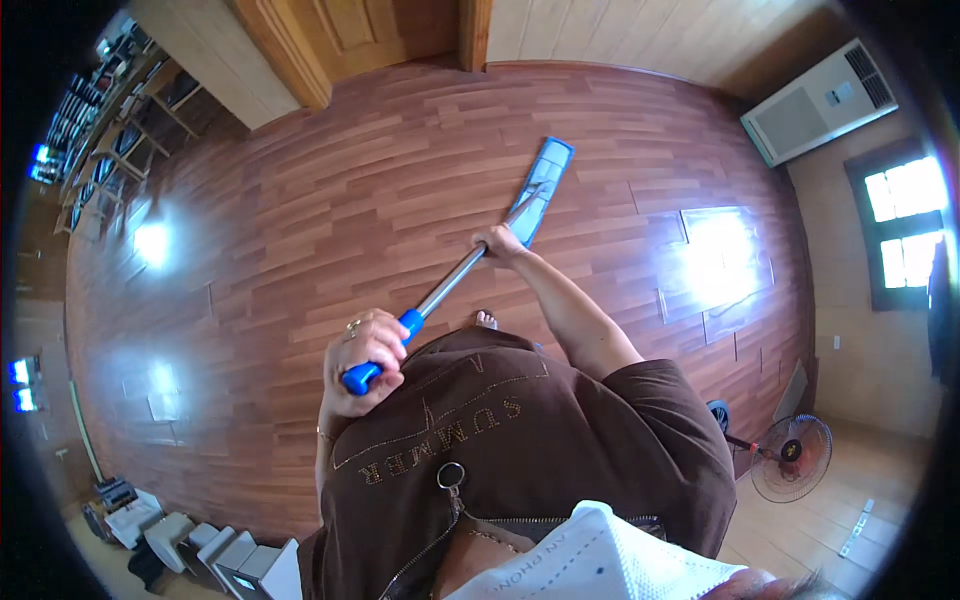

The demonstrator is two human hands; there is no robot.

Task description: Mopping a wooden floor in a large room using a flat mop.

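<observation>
A flat mop with a silver metal pole slants across the view in front of my body. My left hand, a ring on one finger, is wrapped round the blue grip at the pole's top end. Further down the pole, my right hand is closed round the metal with that arm stretched forward. The mop's long blue head lies on the brown wood-pattern floor, ahead and slightly right of me. Part of the head's near end is close behind my right hand.
A wooden door stands ahead. At far right are a white air conditioner and a window. A fan stands at lower right. Chairs line a counter at far left; pale boxes sit at lower left.
</observation>
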